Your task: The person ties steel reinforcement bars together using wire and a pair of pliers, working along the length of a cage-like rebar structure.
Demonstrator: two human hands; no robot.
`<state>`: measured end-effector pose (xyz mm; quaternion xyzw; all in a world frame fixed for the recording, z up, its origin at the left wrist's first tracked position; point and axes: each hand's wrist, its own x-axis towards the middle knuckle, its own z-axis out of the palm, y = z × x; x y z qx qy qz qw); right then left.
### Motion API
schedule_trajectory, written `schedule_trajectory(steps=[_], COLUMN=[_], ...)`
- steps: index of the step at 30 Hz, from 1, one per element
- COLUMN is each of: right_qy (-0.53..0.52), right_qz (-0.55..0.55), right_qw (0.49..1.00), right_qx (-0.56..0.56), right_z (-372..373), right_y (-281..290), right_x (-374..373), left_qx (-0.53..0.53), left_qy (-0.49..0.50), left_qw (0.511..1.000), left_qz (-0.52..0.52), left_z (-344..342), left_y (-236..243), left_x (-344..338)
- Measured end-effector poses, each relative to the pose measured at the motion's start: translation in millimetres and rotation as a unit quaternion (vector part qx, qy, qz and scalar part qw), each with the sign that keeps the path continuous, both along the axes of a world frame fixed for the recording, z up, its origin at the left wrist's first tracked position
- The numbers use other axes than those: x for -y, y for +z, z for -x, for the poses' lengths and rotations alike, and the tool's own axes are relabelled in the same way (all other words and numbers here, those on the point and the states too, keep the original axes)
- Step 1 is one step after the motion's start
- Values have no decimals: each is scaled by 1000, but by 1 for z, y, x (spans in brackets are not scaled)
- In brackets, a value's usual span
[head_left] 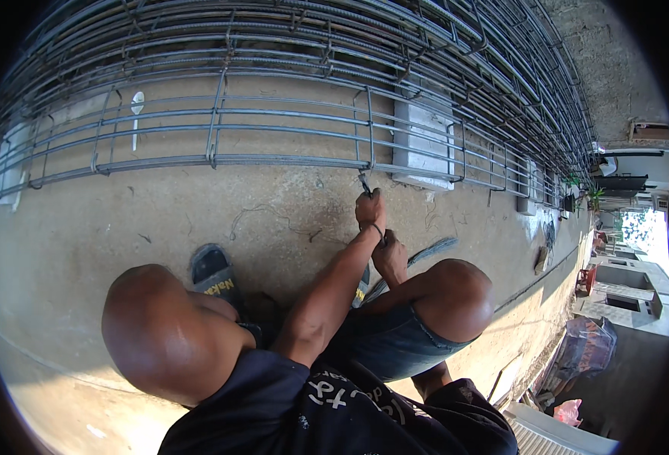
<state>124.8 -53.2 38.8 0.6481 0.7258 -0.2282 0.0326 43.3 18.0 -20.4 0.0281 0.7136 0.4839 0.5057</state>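
Observation:
My left hand (371, 208) is closed around a dark hand tool that looks like pincers (363, 181). The tool's tip meets the lower bar of a steel rebar cage (289, 159), close to an upright stirrup. A dark band circles my left wrist. Just below and to the right, my right hand (390, 256) is closed near the left wrist; whatever its fingers hold is hidden. A bundle of thin grey tie wire (434, 248) lies beside my right hand, partly covered by my right knee.
More rebar cages (274, 38) are stacked beyond. White blocks (424, 144) stand under the bars, and a white spoon (136, 121) lies on the concrete floor behind them. My sandalled foot (214, 273) is between my knees and the cage. Loose wire scraps (258, 212) litter the floor.

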Motion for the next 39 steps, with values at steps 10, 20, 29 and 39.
schedule_trajectory(steps=[10, 20, 29, 39], right_qy=[-243, -155, -184, -119], right_qz=[569, 211, 206, 208], right_qw=[518, 879, 841, 868], right_qx=[-591, -399, -465, -435], right_z=[-21, -19, -7, -28], right_y=[-12, 10, -10, -7], right_x=[-1, -3, 19, -18], left_qx=[465, 380, 48, 73], left_qy=[-52, -53, -181, -155], left_qw=[865, 906, 969, 958], left_qz=[-180, -177, -159, -232], left_z=[58, 55, 57, 62], left_y=[28, 29, -11, -8], left_x=[39, 41, 38, 30])
